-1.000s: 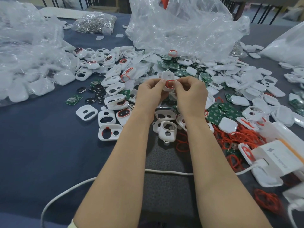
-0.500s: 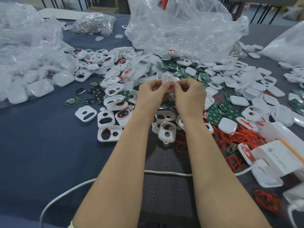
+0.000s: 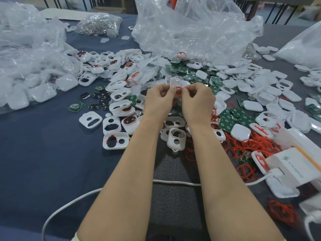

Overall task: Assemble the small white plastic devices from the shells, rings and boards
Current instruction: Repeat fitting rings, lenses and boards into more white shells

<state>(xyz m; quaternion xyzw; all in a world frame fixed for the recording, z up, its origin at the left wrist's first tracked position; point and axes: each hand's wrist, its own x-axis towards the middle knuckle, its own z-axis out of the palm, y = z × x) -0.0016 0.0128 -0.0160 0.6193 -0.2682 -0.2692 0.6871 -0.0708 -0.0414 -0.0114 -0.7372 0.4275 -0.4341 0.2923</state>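
Both hands have drawn closer together over the past second, and the white shell (image 3: 174,82) now tips away, its red ring (image 3: 178,89) half hidden. It is held raised above the parts pile at mid-table. Surface: dark blue cloth (image 3: 43,162) strewn with loose shells (image 3: 90,120), green boards (image 3: 231,120) and spare red rings (image 3: 250,145); clear plastic bags (image 3: 191,26) lie behind. Left hand (image 3: 159,101) and right hand (image 3: 198,103) are both curled, fingertips (image 3: 171,92) pinching shell and ring.
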